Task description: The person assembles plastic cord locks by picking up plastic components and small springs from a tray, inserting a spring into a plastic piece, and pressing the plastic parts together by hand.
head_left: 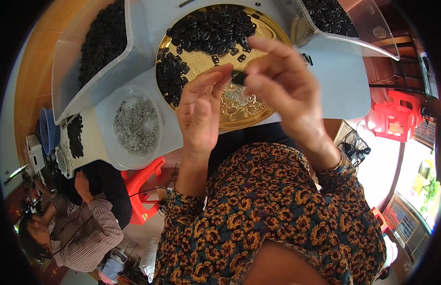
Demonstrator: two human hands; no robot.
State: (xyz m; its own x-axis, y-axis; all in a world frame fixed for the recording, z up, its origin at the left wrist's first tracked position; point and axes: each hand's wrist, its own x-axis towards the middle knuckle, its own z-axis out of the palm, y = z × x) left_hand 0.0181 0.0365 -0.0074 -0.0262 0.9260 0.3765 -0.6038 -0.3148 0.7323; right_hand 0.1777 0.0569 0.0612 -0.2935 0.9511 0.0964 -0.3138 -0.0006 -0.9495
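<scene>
A small black plastic piece (238,77) is up between my two hands, over a round gold tray (201,64). The fingertips of my left hand (200,111) close on its left side. My right hand (289,88), slightly blurred, pinches its right side, with the index finger raised. The far part of the tray carries a heap of black two-holed plastic pieces (213,28), and a smaller pile of black parts (170,76) lies at its left. Thin shiny metal parts (242,102) are spread on the near part, partly behind my hands.
Clear plastic bins hold black parts at the far left (104,42) and far right (327,18). Left of the tray stands a round container of small silvery metal parts (137,124). Another person (87,225) sits at lower left. Red stools (396,114) stand around the table.
</scene>
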